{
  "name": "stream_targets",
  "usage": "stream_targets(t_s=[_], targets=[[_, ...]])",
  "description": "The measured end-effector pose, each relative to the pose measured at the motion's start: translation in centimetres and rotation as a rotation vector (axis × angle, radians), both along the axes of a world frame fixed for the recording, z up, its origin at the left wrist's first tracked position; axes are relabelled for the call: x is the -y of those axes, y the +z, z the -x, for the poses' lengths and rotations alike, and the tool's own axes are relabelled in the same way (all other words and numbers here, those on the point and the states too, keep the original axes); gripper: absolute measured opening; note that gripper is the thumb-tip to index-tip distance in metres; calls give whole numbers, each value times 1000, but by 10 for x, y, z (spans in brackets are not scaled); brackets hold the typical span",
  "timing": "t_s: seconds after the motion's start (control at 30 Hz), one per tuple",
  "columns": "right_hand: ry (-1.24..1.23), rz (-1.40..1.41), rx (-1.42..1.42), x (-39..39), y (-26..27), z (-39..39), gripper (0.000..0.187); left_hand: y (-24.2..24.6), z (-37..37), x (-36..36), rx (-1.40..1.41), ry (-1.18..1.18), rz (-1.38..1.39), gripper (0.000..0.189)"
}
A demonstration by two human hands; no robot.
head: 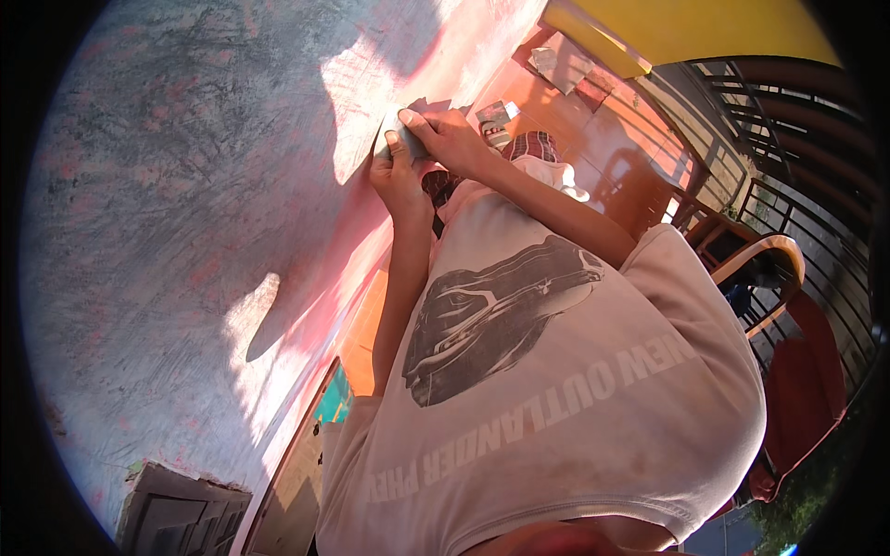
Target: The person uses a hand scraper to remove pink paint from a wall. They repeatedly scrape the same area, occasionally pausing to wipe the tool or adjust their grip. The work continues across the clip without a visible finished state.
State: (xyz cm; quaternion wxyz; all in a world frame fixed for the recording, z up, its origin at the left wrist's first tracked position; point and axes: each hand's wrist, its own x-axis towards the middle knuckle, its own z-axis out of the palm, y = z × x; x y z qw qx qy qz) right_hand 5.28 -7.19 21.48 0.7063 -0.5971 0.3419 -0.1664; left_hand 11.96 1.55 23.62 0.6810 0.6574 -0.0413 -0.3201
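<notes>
Both hands grip a flat, thin grey piece (410, 139) against the pink and grey wall (208, 174). My left hand (400, 174) has its thumb lying on the face of the piece, with the fingers curled at its lower edge and largely hidden. From the right, my right hand (448, 139) presses its thumb near the top edge of the same piece, close to the left thumb. What the piece is made of cannot be told, nor what its wall side looks like. Sunlight and shadow fall across the wall around the hands.
Orange floor tiles (598, 139) run along the wall's foot. A small packet (492, 112) lies near a sandalled foot (495, 135); flat slabs (560, 62) lie farther off. At the right stand a curved-arm chair (772, 250) and metal railings. A brown panelled frame (181, 514) is at lower left.
</notes>
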Motion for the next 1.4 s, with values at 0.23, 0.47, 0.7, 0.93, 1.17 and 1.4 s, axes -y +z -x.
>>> stream_targets(t_s=[0.23,0.47,0.7,0.93,1.17,1.4], targets=[[55,28,-22,0,-8,1,38,2,2,1,-6,-1,-2,33],[37,-40,-136,1,-22,-3,53,-6,0,6,-191,61,-120,33],[-49,-133,10,-2,-39,-3,57,-12,1,5,-72,-37,-88,36],[54,-76,-105,0,-45,0,58,-29,3,5,-16,-47,-20,38],[49,-66,-83,2,-43,-1,58,-25,0,3,-26,-7,-84,38],[25,-67,-17,-3,-29,-1,54,-12,1,3,-117,-25,-117,35]])
